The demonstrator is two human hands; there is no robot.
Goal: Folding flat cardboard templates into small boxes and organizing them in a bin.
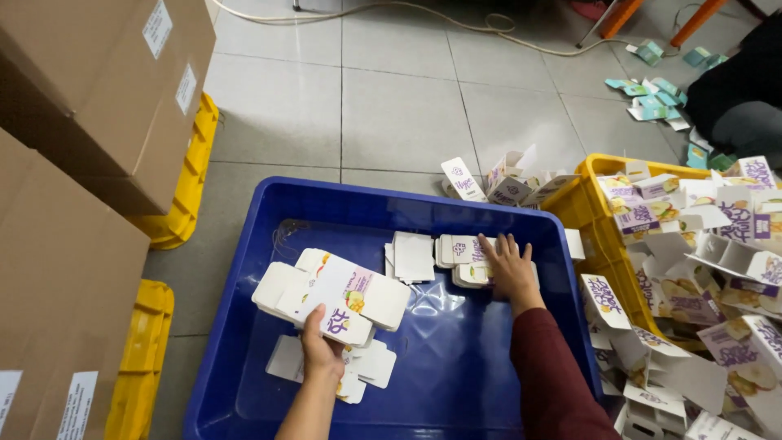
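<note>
My left hand (322, 346) grips a stack of flat white carton blanks (338, 293) with purple and yellow print, held over the near left of a big blue plastic tub (269, 213). More flat blanks (371, 367) lie on the tub floor under that hand. My right hand (509, 265), in a dark red sleeve, rests palm down with fingers spread on a small pile of flat cartons (460, 251) at the tub's far side. A plain white blank (413, 256) lies just left of that pile.
A yellow crate (580, 204) heaped with opened white cartons stands to the right. Some cartons (505, 187) lie on the tiled floor behind the tub. Large cardboard boxes (98, 90) on yellow crates stand at the left. A person in dark clothes (745, 90) sits at the far right among teal cartons.
</note>
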